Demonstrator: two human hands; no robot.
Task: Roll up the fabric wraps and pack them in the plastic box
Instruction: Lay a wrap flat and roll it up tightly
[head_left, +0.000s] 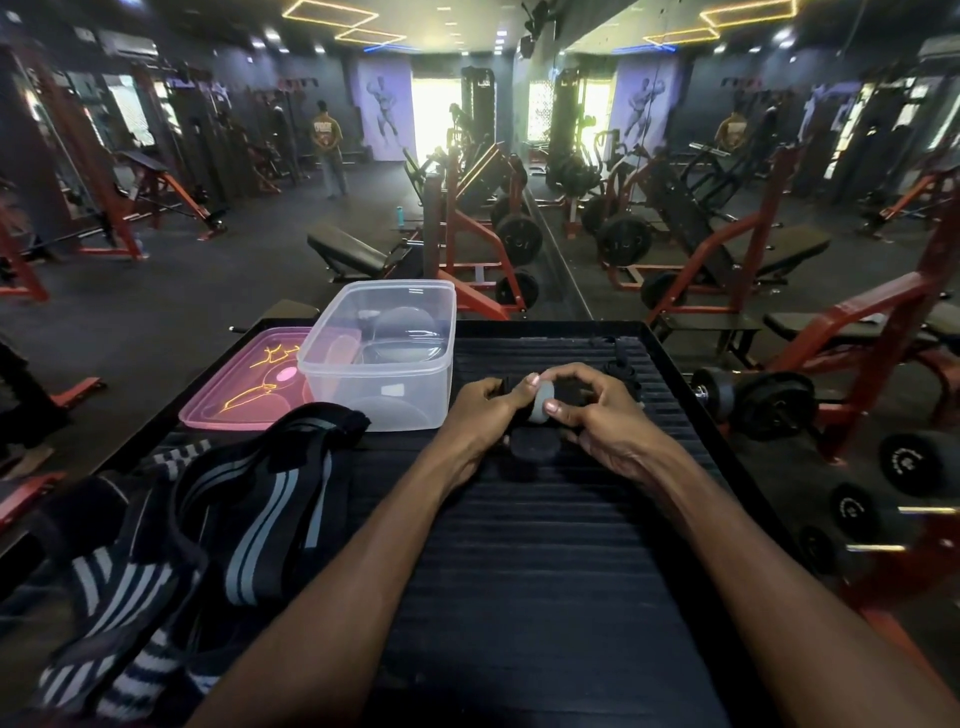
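On the black ribbed table, my left hand (485, 410) and my right hand (597, 410) together pinch a partly rolled black fabric wrap (535, 449) with a grey end patch. Its loose tail runs back toward the far right of the table. A clear plastic box (379, 364) stands open just left of my hands, with a couple of rolled items showing dimly through its walls. Several unrolled black wraps with grey and white stripes (234, 499) lie heaped at the near left.
A pink lid (244, 387) lies flat left of the box. The black table (545, 571) has a raised rim. Dumbbells (769, 400) sit on a rack to the right. Gym machines, a wall mirror and a distant person (327, 145) fill the room beyond.
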